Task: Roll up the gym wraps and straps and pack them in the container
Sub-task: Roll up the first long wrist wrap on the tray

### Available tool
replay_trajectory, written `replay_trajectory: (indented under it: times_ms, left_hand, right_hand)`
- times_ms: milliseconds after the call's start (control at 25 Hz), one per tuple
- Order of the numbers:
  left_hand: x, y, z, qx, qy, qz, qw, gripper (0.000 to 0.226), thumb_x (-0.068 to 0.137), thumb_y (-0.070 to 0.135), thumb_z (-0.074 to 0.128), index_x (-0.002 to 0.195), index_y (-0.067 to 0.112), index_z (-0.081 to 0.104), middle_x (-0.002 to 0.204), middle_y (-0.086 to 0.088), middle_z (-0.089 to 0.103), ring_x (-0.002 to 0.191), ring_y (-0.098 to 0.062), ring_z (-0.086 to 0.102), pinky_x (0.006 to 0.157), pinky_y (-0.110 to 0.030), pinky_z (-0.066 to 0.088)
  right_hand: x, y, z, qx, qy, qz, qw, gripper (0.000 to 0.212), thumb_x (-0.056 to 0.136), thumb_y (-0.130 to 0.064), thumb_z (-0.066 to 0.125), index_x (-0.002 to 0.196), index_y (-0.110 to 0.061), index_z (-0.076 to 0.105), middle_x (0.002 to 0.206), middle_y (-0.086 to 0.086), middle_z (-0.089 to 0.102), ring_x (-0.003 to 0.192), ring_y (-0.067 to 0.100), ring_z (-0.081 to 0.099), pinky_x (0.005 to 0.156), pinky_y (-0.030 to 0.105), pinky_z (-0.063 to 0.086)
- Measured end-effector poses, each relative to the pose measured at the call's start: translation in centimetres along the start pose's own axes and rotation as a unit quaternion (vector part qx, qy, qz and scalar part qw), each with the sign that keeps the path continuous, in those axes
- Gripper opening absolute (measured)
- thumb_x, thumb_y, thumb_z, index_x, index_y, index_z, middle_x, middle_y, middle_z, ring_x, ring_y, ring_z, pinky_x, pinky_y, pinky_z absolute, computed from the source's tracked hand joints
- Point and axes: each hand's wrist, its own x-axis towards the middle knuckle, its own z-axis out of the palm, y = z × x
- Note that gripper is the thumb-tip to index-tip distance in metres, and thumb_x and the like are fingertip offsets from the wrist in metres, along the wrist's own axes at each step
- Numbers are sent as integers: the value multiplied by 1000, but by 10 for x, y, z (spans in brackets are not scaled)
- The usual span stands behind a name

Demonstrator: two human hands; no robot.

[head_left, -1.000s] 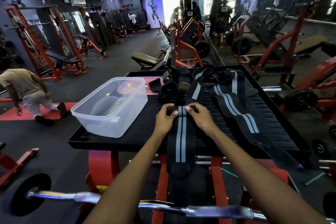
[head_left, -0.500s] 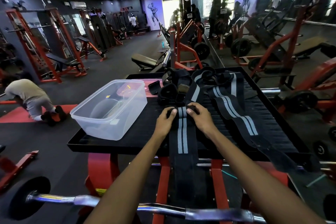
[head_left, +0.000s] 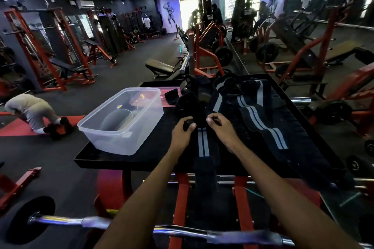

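Head view: your left hand (head_left: 182, 134) and right hand (head_left: 221, 130) sit side by side on black tray (head_left: 141, 159), fingers curled, both pinching far end of striped wrap (head_left: 203, 143). Wrap runs back between your forearms, hangs over tray's near edge. Clear container (head_left: 123, 121) just left of left hand, open top, on same tray. Second striped wrap (head_left: 261, 123) lies flat right of right hand. Pile of dark straps (head_left: 194, 95) just beyond your fingertips. Barbell (head_left: 97, 223) crosses below your forearms.
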Motion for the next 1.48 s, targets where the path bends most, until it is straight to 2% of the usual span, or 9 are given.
replay_trajectory:
  times_ms: [240, 400, 520, 680, 840, 1040, 1200, 1280, 1480]
  left_hand:
    - [-6, 3, 3, -75, -34, -45, 996, 31, 98, 24, 44, 125, 12, 54, 121, -4, 58, 112, -16, 54, 93, -26, 43]
    - [-3, 0, 1, -51, -20, -17, 998, 28, 98, 14, 42, 123, 12, 55, 116, -2, 56, 110, -16, 53, 97, -30, 44]
    - [0, -6, 3, -91, -36, -62, 993, 22, 99, 26, 42, 114, 22, 58, 118, -5, 60, 111, -20, 57, 101, -39, 45]
    - [3, -10, 4, -71, -12, -48, 996, 25, 100, 18, 39, 116, 14, 57, 122, -12, 59, 114, -23, 55, 102, -39, 44]
    - [3, -7, 3, -91, -10, -23, 996, 27, 99, 14, 39, 122, 12, 54, 121, -9, 57, 113, -21, 54, 99, -36, 45]
    - [4, -11, 7, -103, -25, -73, 992, 24, 98, 34, 41, 113, 25, 58, 118, -6, 61, 112, -22, 58, 100, -42, 47]
    - [2, -5, 2, -78, -11, -21, 997, 28, 100, 17, 37, 121, 10, 55, 116, -4, 58, 110, -17, 55, 86, -18, 44]
    - [0, -3, 1, -71, -12, -9, 997, 30, 100, 15, 37, 124, 8, 53, 118, -5, 57, 110, -15, 54, 87, -18, 44]
    - [1, -6, 4, -112, -18, -53, 992, 25, 101, 27, 37, 114, 21, 58, 115, -4, 61, 110, -18, 57, 98, -33, 45]
  right_hand:
    - [-2, -1, -1, 19, -2, -4, 1000, 21, 90, -11, 60, 111, -8, 60, 108, 1, 59, 101, 12, 53, 84, 24, 40]
    - [-3, -2, 1, 39, -6, 7, 999, 19, 91, -25, 59, 107, -15, 63, 106, 2, 63, 84, 6, 55, 68, 17, 41]
    - [-4, -3, 0, 16, 0, -3, 1000, 19, 89, -13, 61, 108, -10, 63, 109, 4, 62, 101, 14, 57, 84, 21, 44]
    - [-9, -8, 0, 0, -23, -13, 1000, 25, 90, -20, 61, 114, -13, 61, 110, -7, 56, 104, 4, 48, 79, 11, 39]
    - [-7, -6, 0, 2, -16, -6, 1000, 24, 89, -21, 63, 113, -19, 62, 106, -6, 59, 104, 13, 54, 79, 23, 43]
    - [-7, -9, -1, -14, -16, -35, 999, 26, 86, -6, 63, 112, -11, 61, 113, 2, 61, 112, 17, 55, 95, 32, 46]
    - [-10, -10, 0, -2, -21, -8, 1000, 29, 90, -28, 61, 117, -18, 60, 114, -6, 56, 111, 8, 49, 90, 26, 42]
    - [-9, -9, -1, -3, -22, 10, 1000, 32, 90, -35, 60, 118, -20, 59, 112, -4, 58, 109, 12, 53, 86, 27, 44]
    - [-7, -9, -1, -8, -20, -28, 999, 26, 88, -11, 63, 113, -15, 61, 111, -1, 60, 112, 17, 56, 92, 26, 46]
